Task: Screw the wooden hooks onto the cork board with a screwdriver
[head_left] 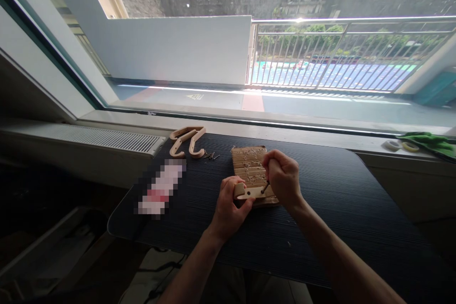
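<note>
My left hand [230, 204] is closed around one end of a pale wooden hook [254, 193], with the thumb along its near side. The hook lies on a corrugated cardboard piece [245, 167], and a dark hole shows near its left end. My right fist [283, 175] grips a screwdriver-like tool, whose handle is hidden in the fingers. Its thin dark shaft [265, 187] slants down to the hook's upper face, at or in a second hole. Small wood shavings [251, 164] are scattered over the cardboard.
More wooden hooks [194, 145] lie at the table's back left, beside several screws [212, 156]. A blurred-out pink and white packet [162, 190] is on the left. Tape rolls [409, 146] and a green cloth [429, 142] rest on the right sill. The dark table [320, 228] adjoins a window.
</note>
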Demonstrator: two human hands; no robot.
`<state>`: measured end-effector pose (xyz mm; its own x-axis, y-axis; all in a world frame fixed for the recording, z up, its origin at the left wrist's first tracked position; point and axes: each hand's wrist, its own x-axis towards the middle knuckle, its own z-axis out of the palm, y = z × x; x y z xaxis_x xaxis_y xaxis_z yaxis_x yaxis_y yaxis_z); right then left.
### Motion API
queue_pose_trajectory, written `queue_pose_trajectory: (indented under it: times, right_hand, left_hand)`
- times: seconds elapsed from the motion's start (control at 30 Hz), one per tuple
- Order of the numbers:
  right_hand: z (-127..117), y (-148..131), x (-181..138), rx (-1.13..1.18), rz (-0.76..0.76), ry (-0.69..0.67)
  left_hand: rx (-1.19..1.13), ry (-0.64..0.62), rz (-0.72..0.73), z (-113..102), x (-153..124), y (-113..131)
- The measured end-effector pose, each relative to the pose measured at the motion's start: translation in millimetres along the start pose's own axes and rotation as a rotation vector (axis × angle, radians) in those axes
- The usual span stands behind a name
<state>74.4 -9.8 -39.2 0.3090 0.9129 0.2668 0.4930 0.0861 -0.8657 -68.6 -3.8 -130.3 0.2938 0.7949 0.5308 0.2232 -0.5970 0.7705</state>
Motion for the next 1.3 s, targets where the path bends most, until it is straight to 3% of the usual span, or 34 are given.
queue_pose_trajectory:
  times: [0.1, 0.23, 0.33, 0.4, 0.5, 0.6, 0.73, 0.83, 1.1, 1.2, 1.3]
  right_hand:
    - [-2.0, -3.5, -7.2, -0.075, -0.036, 0.004]
    - [-21.0, -18.3, -3.4, -0.220, -0.144, -0.138]
    - [-44.7, -32.0, 3.0, -0.685, -0.263, -0.378]
    - [-57.7, -39.5, 5.7, -0.879, -0.297, -0.568]
    - [-64.0, -49.3, 6.4, -0.983, -0.420, -0.763]
    - [-55.4, -60.0, 5.4, -1.050, -0.510, -0.860]
    - [-42.3, -68.6, 7.2, -1.110, -0.543, -0.892]
    - [-43.7, -62.0, 13.3, -1.073, -0.476, -0.862]
    - [-84.2, -29.1, 20.8, -0.716, -0.131, -0.788]
    - [-105.6, -7.8, 10.9, -0.406, 0.025, -0.571]
    - [-112.8, 26.1, -2.8, -0.132, 0.117, -0.394]
  left_hand:
    - [-0.010, 0.001, -0.016, -0.2, -0.8, 1.0]
    - [-0.027, 0.011, -0.059, -1.5, -1.5, 3.6]
    - [-0.039, 0.006, -0.087, -3.2, -1.1, 6.0]
    - [-0.037, 0.000, -0.088, -3.5, -1.1, 7.0]
    - [-0.034, 0.010, -0.059, -1.8, -2.7, 6.6]
    - [-0.031, 0.028, -0.032, 0.2, -5.0, 4.8]
    - [-0.039, 0.019, -0.024, -0.5, -5.8, 3.0]
    - [-0.042, 0.012, -0.022, -1.5, -4.9, 2.1]
    - [-0.144, -0.024, -0.118, -9.9, -5.5, 11.2]
    - [-0.349, -0.101, -0.284, -28.3, -4.0, 19.6]
    - [-0.705, 0.075, -0.604, -45.6, 4.3, 22.0]
